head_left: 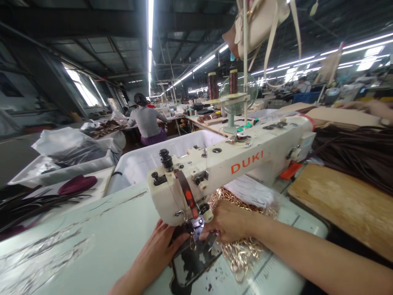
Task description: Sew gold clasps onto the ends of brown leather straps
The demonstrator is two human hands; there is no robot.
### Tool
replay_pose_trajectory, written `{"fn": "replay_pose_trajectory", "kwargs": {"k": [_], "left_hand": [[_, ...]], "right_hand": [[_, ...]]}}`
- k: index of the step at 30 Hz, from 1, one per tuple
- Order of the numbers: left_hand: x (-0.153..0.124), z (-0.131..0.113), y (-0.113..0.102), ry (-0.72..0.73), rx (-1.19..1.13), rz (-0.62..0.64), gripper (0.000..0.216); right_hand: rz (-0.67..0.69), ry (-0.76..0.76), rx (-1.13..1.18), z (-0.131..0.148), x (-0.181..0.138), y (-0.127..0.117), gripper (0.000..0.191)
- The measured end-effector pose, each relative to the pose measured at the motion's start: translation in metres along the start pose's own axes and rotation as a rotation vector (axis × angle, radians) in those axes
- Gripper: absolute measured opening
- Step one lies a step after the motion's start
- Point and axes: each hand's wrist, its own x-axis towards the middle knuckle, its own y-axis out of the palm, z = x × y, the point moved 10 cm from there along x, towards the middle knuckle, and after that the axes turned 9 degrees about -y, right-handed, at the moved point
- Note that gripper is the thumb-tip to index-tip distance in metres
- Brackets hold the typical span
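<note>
A white sewing machine (233, 164) marked DUKI stands on the pale green table (76, 246). My left hand (159, 250) lies flat beside the needle, fingers pressed on a dark strip of material (179, 234) under the presser foot (194, 229). My right hand (229, 223) is curled just right of the needle, fingers pinched at the material's edge. A heap of gold chain (242, 254) lies under and behind my right wrist. The machine head hides the needle point and part of my fingers.
A wooden board (337, 200) lies at right with dark straps (362, 151) piled behind it. White bins (141, 164) stand behind the machine. Dark strips (30, 205) lie at left. A person sits at a far bench (147, 123). A handbag (260, 20) hangs overhead.
</note>
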Motion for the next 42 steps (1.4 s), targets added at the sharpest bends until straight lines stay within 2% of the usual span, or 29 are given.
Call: {"fn": "replay_pose_trajectory", "kwargs": {"k": [2, 7, 10, 13, 15, 17, 19, 21, 23, 26, 30, 36, 42], "left_hand": [[0.001, -0.01, 0.005, 0.093, 0.01, 0.093, 0.03], [-0.012, -0.023, -0.004, 0.236, 0.098, 0.023, 0.03], [-0.034, -0.015, -0.008, 0.164, 0.13, 0.002, 0.039], [-0.064, -0.013, -0.028, 0.029, 0.118, -0.012, 0.038], [-0.083, -0.013, -0.042, -0.151, -0.154, 0.033, 0.031], [-0.103, -0.019, -0.045, -0.348, -0.654, 0.099, 0.031], [-0.121, -0.035, -0.041, -0.476, -1.076, 0.119, 0.039], [-0.136, -0.051, -0.036, -0.555, -1.298, 0.092, 0.044], [-0.147, -0.067, -0.034, -0.574, -1.4, 0.073, 0.048], [-0.158, -0.085, -0.037, -0.562, -1.413, 0.071, 0.049], [-0.171, -0.092, -0.044, -0.607, -1.3, 0.07, 0.049], [-0.187, -0.103, -0.05, -0.643, -1.246, 0.035, 0.054], [-0.191, -0.115, -0.045, -0.626, -1.289, 0.078, 0.05]], "right_hand": [[0.026, 0.009, 0.004, 0.0, 0.003, 0.001, 0.022], [0.128, 0.049, -0.108, 0.008, 0.004, -0.015, 0.023], [0.099, 0.137, -0.11, 0.016, -0.006, -0.034, 0.03], [-0.033, 0.308, -0.02, 0.027, -0.024, -0.05, 0.046], [-0.134, 0.377, 0.054, 0.043, -0.033, -0.054, 0.052], [-0.221, 0.372, 0.134, 0.066, -0.036, -0.053, 0.044], [-0.286, 0.33, 0.223, 0.09, -0.034, -0.051, 0.035], [-0.343, 0.293, 0.31, 0.11, -0.031, -0.051, 0.029], [-0.383, 0.263, 0.374, 0.124, -0.028, -0.053, 0.023], [-0.393, 0.203, 0.417, 0.138, -0.022, -0.056, 0.021], [-0.386, 0.155, 0.426, 0.148, -0.02, -0.061, 0.016], [-0.52, 0.194, 0.48, 0.153, -0.043, -0.08, 0.013], [-0.404, 0.058, 0.391, 0.168, -0.04, -0.076, 0.016]]}}
